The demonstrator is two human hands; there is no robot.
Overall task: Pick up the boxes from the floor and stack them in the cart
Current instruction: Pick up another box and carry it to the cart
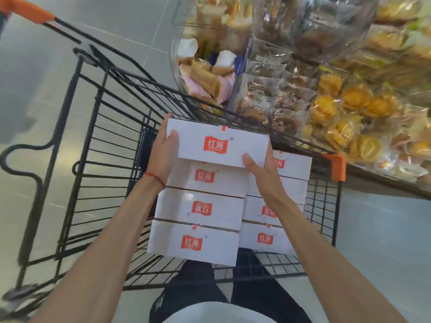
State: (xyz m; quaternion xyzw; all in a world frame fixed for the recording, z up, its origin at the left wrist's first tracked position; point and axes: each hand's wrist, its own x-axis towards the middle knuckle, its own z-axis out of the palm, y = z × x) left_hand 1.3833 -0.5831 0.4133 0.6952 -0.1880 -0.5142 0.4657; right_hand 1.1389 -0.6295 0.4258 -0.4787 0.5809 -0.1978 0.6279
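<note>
A white box with a red logo (217,142) is held between both hands above the black wire cart (98,127). My left hand (163,155) grips its left end, thumb on top. At the box's right end, my right hand (261,173) holds on with the thumb on the top face. Beneath it, inside the cart, lie two rows of the same white boxes (198,208), the left row nearer and three deep, the right row (268,238) partly hidden by my right arm.
A display of wrapped pastries and cakes (349,108) stands close along the cart's right side, with clear bins of snacks (205,73) behind. Grey tiled floor (35,89) spreads to the left. The cart's orange-capped handle (25,10) is at top left.
</note>
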